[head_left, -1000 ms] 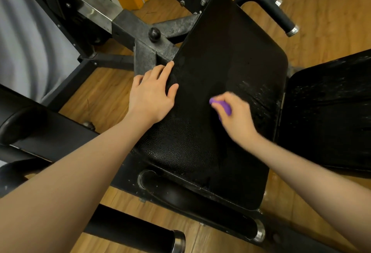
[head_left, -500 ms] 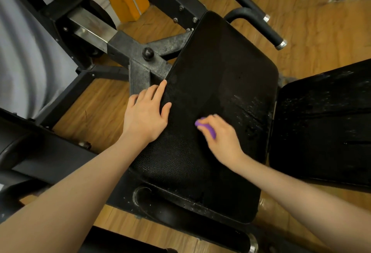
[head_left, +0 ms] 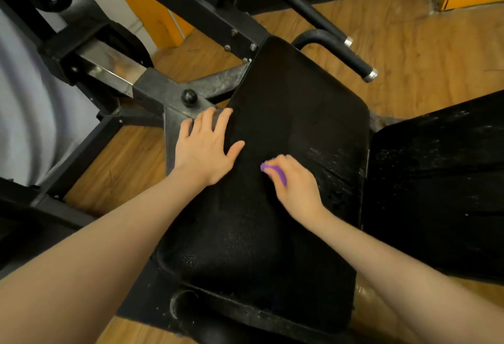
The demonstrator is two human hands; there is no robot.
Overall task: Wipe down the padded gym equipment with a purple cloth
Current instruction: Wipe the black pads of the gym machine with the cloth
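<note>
Head view: right hand (head_left: pixel 296 188) presses purple cloth (head_left: pixel 275 173) onto pad (head_left: pixel 294 114).

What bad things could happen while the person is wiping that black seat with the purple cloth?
The purple cloth is bunched so small in the right hand that it might miss spots, like the cracked, whitish patch on the black pad. It could also snag there and flake it more. The left hand rests flat at the pad's edge, its fingertips on the metal bracket, so they could get scraped.
</note>
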